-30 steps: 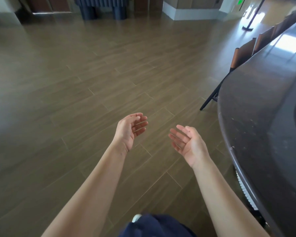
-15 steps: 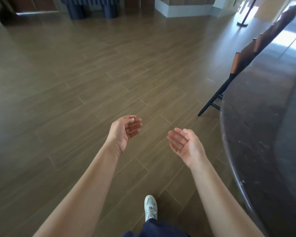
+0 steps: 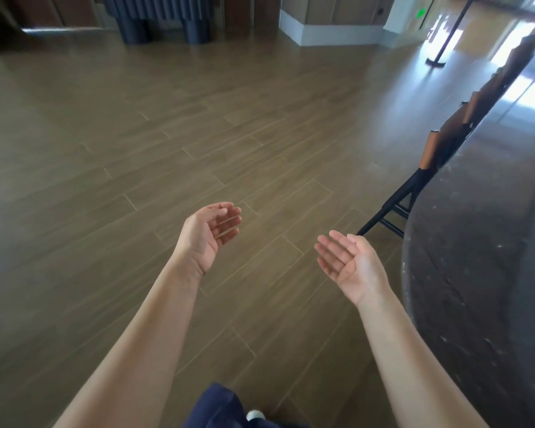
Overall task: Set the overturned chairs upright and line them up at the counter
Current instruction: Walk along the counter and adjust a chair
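From the head camera, both of your hands are out in front of you, empty and relaxed. The left hand (image 3: pixel 207 236) has its fingers loosely curled round nothing, and the right hand (image 3: pixel 351 265) lies palm-up with its fingers nearly straight. Neither touches anything.

No overturned chair shows in this view. What you can see is a row of chairs (image 3: pixel 488 84) already upright along the curved edge of the dark bench (image 3: pixel 482 273) on your right. The nearest chair (image 3: pixel 438 148) is tucked close against the bench, with its brown back above the bench edge and its thin black legs (image 3: pixel 391 206) splayed onto the wood-plank floor (image 3: pixel 198 134).

Judging by that one, expect a rigid, tall frame that won't flex. It is probably moderate in weight but top-heavy once it tips.

- **Grip:** take the top rail of the back in one hand and the seat edge or a frame bar in the other. Don't lift by a single leg.
- **Footing:** the floor looks smooth, so the feet may skate as you pivot the chair up.
- **Placement:** set it down gently, clear of the bench edge.
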A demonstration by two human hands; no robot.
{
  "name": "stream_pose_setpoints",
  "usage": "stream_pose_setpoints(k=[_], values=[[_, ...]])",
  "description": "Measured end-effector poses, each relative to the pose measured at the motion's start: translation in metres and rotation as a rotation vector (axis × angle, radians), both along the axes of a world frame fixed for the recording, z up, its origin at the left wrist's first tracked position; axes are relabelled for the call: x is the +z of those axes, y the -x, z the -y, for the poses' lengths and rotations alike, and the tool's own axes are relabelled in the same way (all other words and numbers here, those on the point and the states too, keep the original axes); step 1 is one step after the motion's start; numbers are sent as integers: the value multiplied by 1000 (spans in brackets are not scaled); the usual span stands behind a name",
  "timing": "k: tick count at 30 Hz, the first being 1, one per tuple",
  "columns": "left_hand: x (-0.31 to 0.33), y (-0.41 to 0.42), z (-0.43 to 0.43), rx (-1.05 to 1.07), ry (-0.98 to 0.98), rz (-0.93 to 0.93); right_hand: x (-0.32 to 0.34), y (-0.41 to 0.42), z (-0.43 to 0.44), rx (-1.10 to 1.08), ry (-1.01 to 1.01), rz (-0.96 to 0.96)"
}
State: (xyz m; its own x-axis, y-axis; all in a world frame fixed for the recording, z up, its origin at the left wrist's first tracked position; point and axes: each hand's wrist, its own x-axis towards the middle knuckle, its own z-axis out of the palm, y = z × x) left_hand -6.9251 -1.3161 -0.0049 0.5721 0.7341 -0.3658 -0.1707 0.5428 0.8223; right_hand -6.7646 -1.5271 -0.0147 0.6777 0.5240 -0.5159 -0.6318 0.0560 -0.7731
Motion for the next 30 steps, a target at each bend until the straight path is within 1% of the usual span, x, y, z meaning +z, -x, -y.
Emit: stream_pose_setpoints(k=[8,12,13,14,20,24,30], values=[[-13,-62,-74,-66,23,-11,-9,-51,-74,-51,9,-26],[-7,-96,-124,-117,1,-12,-7,-79,-118,-83,3,-25],[-6,-98,-126,-115,-6,-11,-5,-81,-120,-99,11,-14],[0,-115,-150,-139,-7,-10,-3,-94,-141,-116,-11,-27],[13,-175,-214,-217,-46,10,8,-145,-198,-186,-90,-34],[11,-216,-239,-280,-33,-3,10,-179,-222,-223,-90,-33],[5,-288,-268,-347,-22,-15,-5,-240,-246,-275,-75,-41]])
